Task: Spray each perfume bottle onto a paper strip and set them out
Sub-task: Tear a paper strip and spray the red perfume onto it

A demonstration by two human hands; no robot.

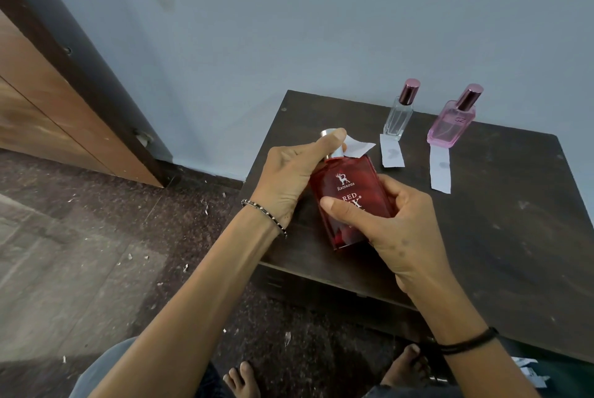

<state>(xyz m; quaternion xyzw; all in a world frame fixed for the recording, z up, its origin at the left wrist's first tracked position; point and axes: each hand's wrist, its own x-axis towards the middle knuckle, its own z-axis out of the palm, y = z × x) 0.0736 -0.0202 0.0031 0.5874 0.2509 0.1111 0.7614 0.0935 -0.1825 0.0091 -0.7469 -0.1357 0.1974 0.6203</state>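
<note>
One red Ramsons bottle (350, 192) is gripped by the right hand (395, 230); left hand (289, 172) curled over silver sprayer (334, 151), apparently pinching paper strip (358, 148). Nozzle to be aimed mid-strip.

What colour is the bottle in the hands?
The bottle is dark red with white lettering, in the head view.

Label of red bottle (350, 185) partly behind right hand (390, 227), strip (360, 147) behind left hand (289, 172)

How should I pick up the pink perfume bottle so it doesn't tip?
Hold the pink bottle by its wide glass body, not the cap, which might pull off. It stands upright, so come from the right: the clear bottle stands to its left and a paper strip lies in front of it.
</note>
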